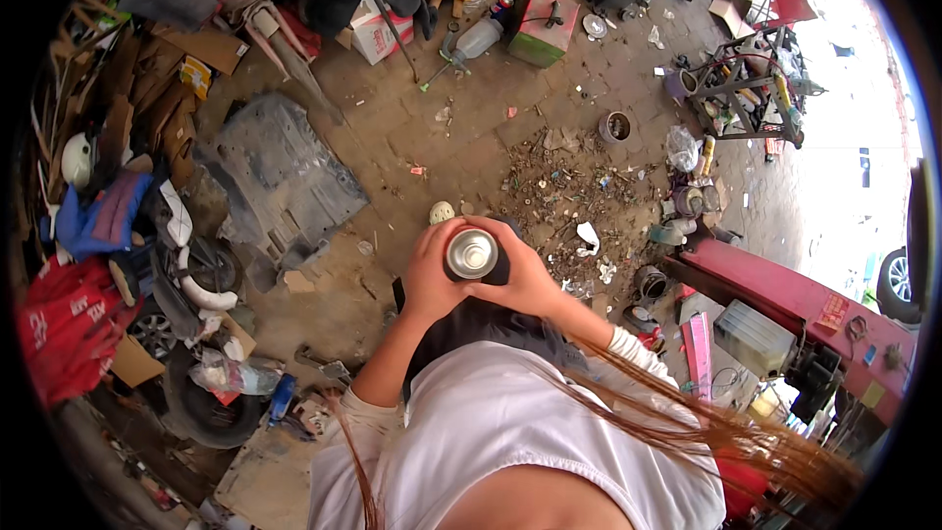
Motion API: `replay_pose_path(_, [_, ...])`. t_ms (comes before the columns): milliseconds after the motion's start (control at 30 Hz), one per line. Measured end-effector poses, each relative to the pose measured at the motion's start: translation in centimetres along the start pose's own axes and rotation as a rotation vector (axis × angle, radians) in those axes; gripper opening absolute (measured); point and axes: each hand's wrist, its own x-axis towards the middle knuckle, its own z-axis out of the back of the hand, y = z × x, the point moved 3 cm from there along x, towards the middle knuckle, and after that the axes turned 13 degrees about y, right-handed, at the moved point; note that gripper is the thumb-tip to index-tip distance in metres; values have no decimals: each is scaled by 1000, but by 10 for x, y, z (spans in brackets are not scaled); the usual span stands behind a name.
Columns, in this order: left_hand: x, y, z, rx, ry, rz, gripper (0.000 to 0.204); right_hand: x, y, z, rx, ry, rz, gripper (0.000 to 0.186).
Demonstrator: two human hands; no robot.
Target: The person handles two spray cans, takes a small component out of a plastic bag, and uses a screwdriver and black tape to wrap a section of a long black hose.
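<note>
A spray-type can (471, 255) with a silver domed top is held at the centre of the head view, seen from above. My left hand (432, 270) wraps round its left side with fingers closed on it. My right hand (520, 275) grips the same can from the right, thumb low on the near side. Just beyond the hands a pale perforated shoe (442, 211) shows on the floor, and dark clothing on my legs is below them.
A large grey plastic panel (280, 177) lies left. Scattered debris (564, 186) covers the middle right. A red metal beam (795, 314) runs along the right, below a metal frame (746, 88). Heaped cardboard, tyres (206, 393) and a helmet (78, 159) line the left; boxes (540, 25) stand behind.
</note>
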Motion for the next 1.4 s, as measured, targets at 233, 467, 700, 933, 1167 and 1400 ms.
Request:
replay_pose_path(233, [131,55,52,-143,-132,148,69,183,-186,104,470,-217,-163,24])
replay_pose_path(467, [247,165,61,-299,-428,391,71,406,-441,145,197,-274,-622,26])
replay_pose_path(700, [308,274,55,-85,-566,751,63,590,-632,176,-295,-121,-948,33])
replay_pose_path(933, [384,308,35,-466,-607,1021,69,660,-768,172,-493,-193,-1054,57])
replay_pose_path(1167, [355,323,47,-525,-597,1087,70,664,-701,206,-482,-74,-820,31])
replay_pose_path(1400, [357,290,75,-382,-629,1068,72,651,-600,304,-413,-84,-454,54])
